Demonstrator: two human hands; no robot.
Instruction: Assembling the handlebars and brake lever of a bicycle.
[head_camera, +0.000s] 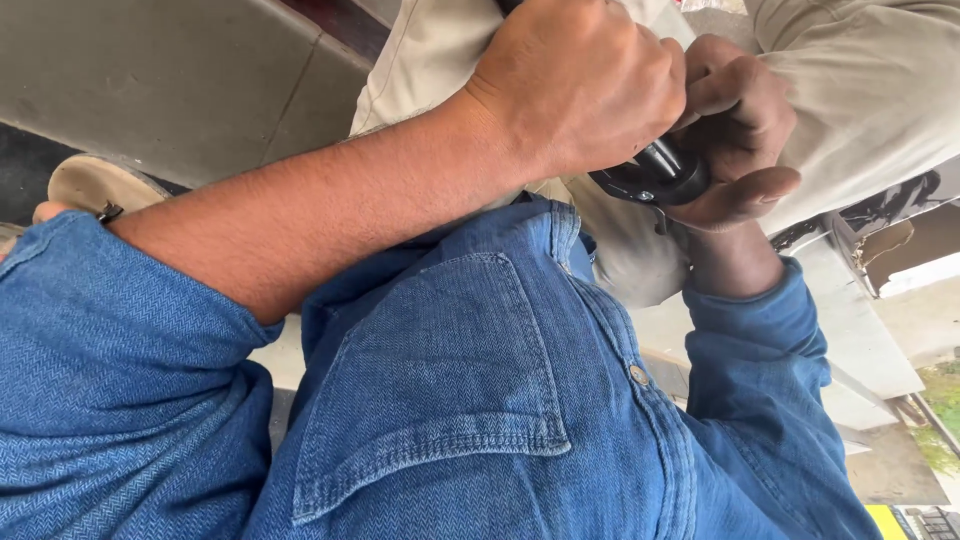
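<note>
A small black cylindrical object with a glossy rounded body (655, 175) sits between both hands, just above the chest pocket of the blue denim shirt (450, 400). The left hand (580, 90), coming in from the left of the black object, is closed in a fist over its top. The right hand (740, 130) cups the object from the right, fingers curled around it and thumb below. Beige trousers (860, 90) lie behind the object, with a grey concrete floor (180, 90) further left.
</note>
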